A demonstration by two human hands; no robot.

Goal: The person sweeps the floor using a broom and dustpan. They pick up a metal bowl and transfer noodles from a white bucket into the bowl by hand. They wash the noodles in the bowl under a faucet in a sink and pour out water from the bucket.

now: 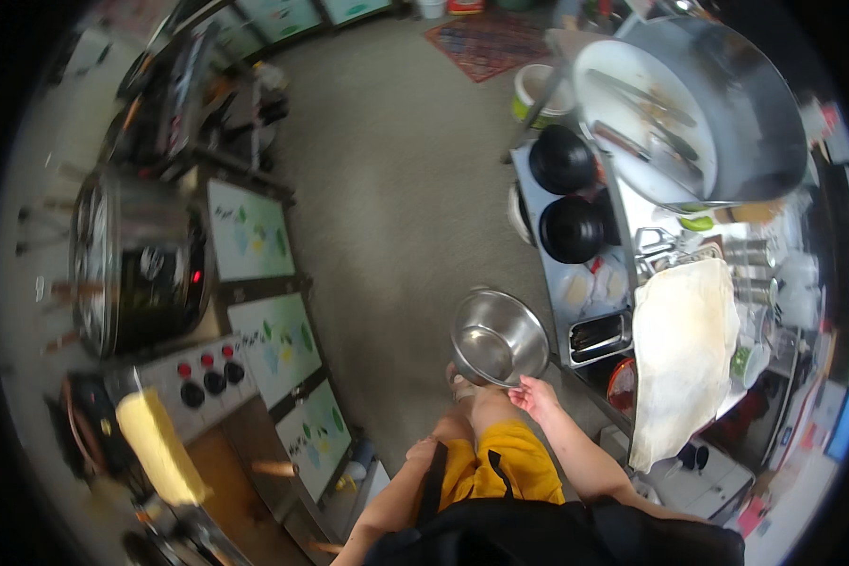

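A stainless steel mixing bowl (499,339) hangs above the floor in front of my legs, its inside facing up and with nothing seen in it. My right hand (534,397) grips the near rim of this bowl, the thumb over the edge. Down beside my left thigh is my left hand (422,448), near the yellow shorts and a dark strap; its fingers are mostly hidden, so whether it holds anything is unclear. To the right, a pale cloth or sheet (683,354) lies over the edge of the counter.
Black bowls (572,230) and a steel tray of dark utensils (599,338) sit on a side shelf at right. Behind them stands a large metal pot (757,120) beside a white basin with knives. At left are a big cooker (148,262), knobs and a yellow block (161,447).
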